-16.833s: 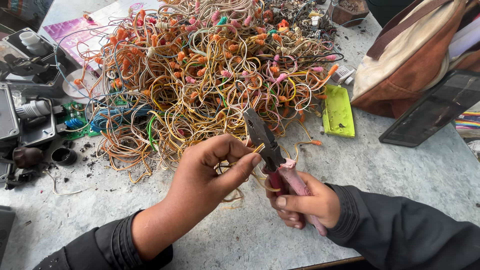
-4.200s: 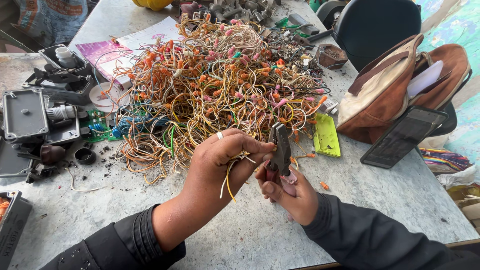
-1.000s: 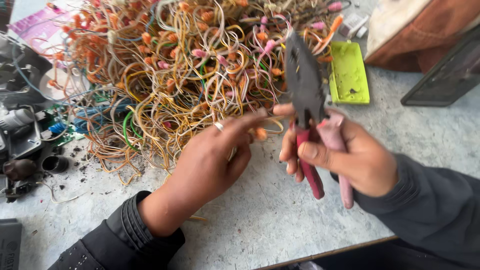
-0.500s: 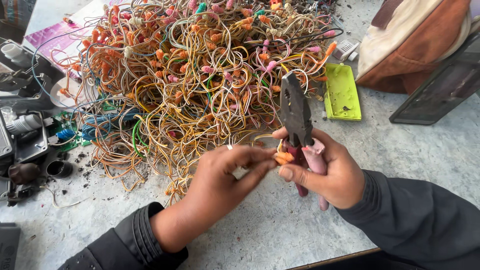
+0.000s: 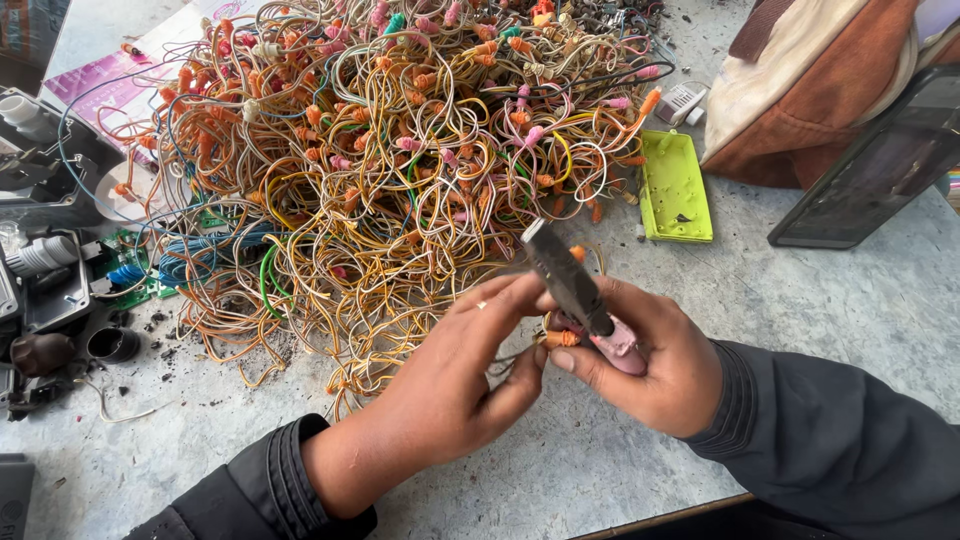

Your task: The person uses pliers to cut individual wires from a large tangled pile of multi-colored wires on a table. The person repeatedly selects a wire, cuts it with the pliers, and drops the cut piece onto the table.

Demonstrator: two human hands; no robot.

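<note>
My right hand (image 5: 655, 355) grips a pair of pliers (image 5: 570, 285) with pink handles, its dark jaws pointing up and to the left. My left hand (image 5: 460, 375), with a ring on one finger, meets it from the left and pinches a thin wire with an orange connector (image 5: 560, 339) between both hands. A large tangle of yellow, orange and pink wires (image 5: 380, 150) lies just beyond the hands on the grey table (image 5: 830, 300).
A lime-green plastic lid (image 5: 675, 185) lies right of the pile. A brown and cream bag (image 5: 810, 90) and a dark flat screen (image 5: 880, 165) sit at the right. Black casings and circuit parts (image 5: 50, 270) crowd the left edge, over dark debris.
The pliers have come down from an upright, raised position to the table's front, and both hands have closed together around the orange-tipped wire.
</note>
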